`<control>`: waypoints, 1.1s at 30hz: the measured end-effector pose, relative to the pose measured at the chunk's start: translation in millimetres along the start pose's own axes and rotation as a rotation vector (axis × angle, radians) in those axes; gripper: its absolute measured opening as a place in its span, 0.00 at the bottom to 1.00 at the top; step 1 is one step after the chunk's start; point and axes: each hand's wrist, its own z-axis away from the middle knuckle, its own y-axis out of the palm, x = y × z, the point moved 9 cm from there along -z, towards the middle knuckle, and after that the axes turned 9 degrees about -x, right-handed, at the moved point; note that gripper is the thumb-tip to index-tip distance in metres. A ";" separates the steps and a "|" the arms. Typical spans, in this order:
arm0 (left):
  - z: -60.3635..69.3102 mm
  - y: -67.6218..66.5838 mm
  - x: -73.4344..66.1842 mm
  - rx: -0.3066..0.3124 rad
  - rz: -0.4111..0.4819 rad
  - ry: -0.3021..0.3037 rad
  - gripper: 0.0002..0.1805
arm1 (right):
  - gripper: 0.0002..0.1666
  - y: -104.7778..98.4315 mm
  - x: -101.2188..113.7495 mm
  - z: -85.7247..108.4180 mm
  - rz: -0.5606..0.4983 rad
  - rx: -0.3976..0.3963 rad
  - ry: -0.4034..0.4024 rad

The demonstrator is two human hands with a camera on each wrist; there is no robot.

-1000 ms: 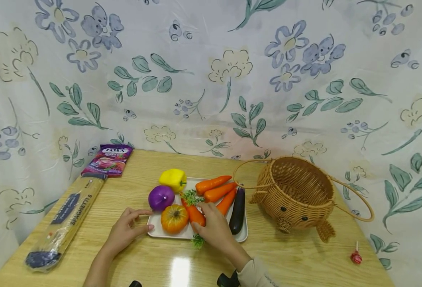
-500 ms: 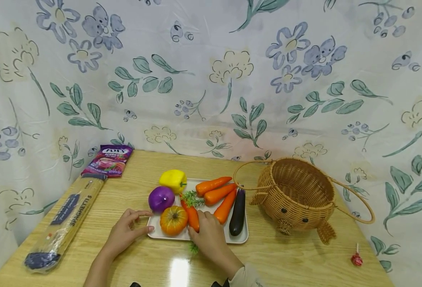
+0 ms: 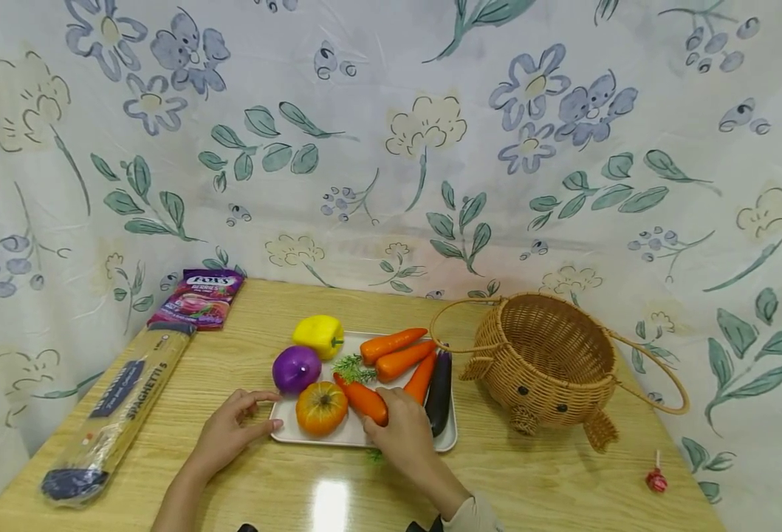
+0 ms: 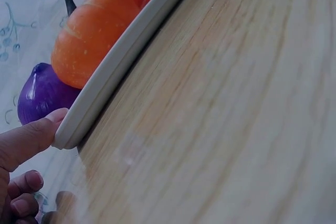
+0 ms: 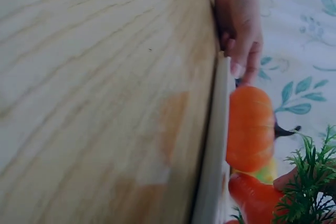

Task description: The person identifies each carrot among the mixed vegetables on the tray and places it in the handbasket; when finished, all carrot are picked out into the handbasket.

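Observation:
My right hand (image 3: pixel 400 428) grips an orange toy carrot (image 3: pixel 365 401) by its thick leafy end, over the white tray (image 3: pixel 357 437). Green leaves (image 5: pixel 315 182) stick out beside the thumb in the right wrist view. My left hand (image 3: pixel 234 426) touches the tray's left near corner with thumb and index finger, the thumb (image 4: pixel 37 135) lying against the rim. Between the hands sit a small orange pumpkin (image 3: pixel 321 408) and a purple onion (image 3: pixel 296 369). A yellow bell pepper (image 3: pixel 317 336) lies behind them. Several other carrots (image 3: pixel 404 360) and a dark eggplant (image 3: pixel 439 395) fill the right side.
A wicker basket (image 3: pixel 530 399) with two loop handles stands right of the tray. A red lollipop (image 3: pixel 656 482) lies near the table's right edge. Along the left edge are a spaghetti pack (image 3: pixel 121 406) and a purple candy bag (image 3: pixel 201 299). A flowered curtain (image 3: pixel 391 185) hangs behind.
My right hand has drawn back slightly toward me, then shifted right, and the gripped carrot has turned and moved a little right with it. The left hand stays at the tray corner.

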 end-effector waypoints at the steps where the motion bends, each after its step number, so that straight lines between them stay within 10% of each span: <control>1: -0.5 0.2 -0.5 0.000 -0.001 0.005 0.22 | 0.27 -3.3 -1.8 -0.3 -0.021 0.007 0.009; 20: -4.6 3.1 -4.3 -0.003 0.011 0.034 0.21 | 0.24 -46.0 -54.6 -8.2 -0.521 0.239 0.088; 33: 0.1 0.4 -2.4 -0.012 -0.001 0.053 0.21 | 0.25 -82.0 -56.6 -21.4 -0.543 0.328 0.016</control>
